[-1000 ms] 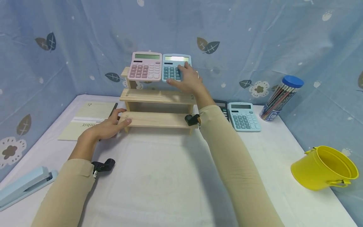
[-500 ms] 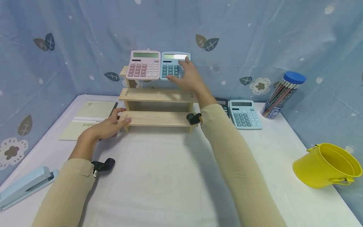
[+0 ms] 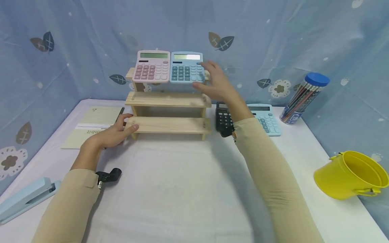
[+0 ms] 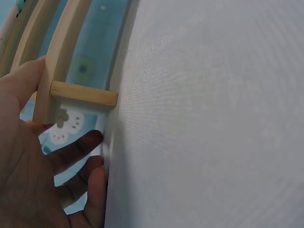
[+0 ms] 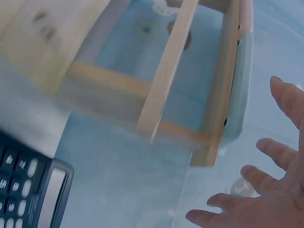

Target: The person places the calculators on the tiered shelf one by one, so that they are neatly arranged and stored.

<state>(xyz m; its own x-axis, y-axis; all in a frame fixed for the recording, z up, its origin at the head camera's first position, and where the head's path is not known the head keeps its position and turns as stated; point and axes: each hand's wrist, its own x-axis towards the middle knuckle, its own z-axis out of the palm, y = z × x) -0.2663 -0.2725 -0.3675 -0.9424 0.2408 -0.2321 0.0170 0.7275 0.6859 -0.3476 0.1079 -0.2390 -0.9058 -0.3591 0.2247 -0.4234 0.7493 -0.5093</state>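
On the stand's point(image 3: 167, 98) top tier: pink calc point(image 3: 151, 66) and blue calc point(image 3: 186, 67), just beside each other, keys and screens facing the head camera. Right hand point(image 3: 219, 82) is off to the blue calc's right, fingers spread, holding nothing — the right wrist view shows a gap between it and the calc. Left hand point(image 3: 113, 133) grips the left end of the bottom tier, thumb on top, presumably to steady the stand.

My read: the step in hand is placing the blue calc, at or near release. Next move calls for taking the right hand clear without brushing the calc's edge, left hand holding until then. If more calcs are due up, black calc point(image 3: 223, 116) looks the nearest pick, right of the stand — second blue calc point(image 3: 265, 118) sits beside it, partly behind the sleeve point(image 3: 273, 172).
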